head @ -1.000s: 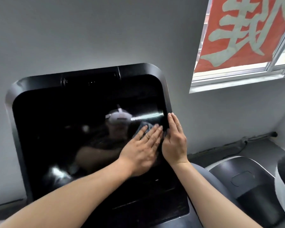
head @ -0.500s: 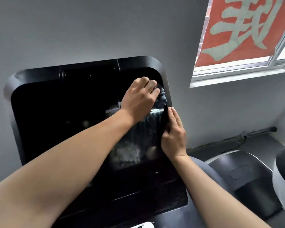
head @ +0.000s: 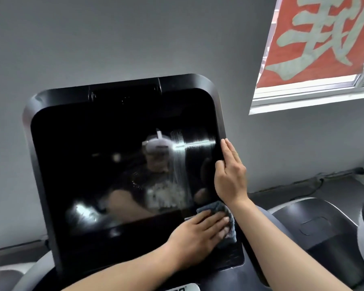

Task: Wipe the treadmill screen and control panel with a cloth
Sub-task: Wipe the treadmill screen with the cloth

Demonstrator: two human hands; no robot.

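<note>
step: wiping lower right of treadmill screen [head: 122,164] | my left hand [head: 200,229] flat, fingers straight, pressing grey cloth [head: 223,219] on glass; my right hand [head: 229,175] gripping console's right edge | next, I judge: sweep leftward; then control panel below

screen [head: 105,164]: glossy black, with pale streaky smears right of centre
frame [head: 198,80]: black
cloth [head: 229,227]: grey-blue
wall [head: 114,38]: plain grey
banner [head: 324,34]: red with pale grey-green characters
window frame [head: 303,95]: white
</note>
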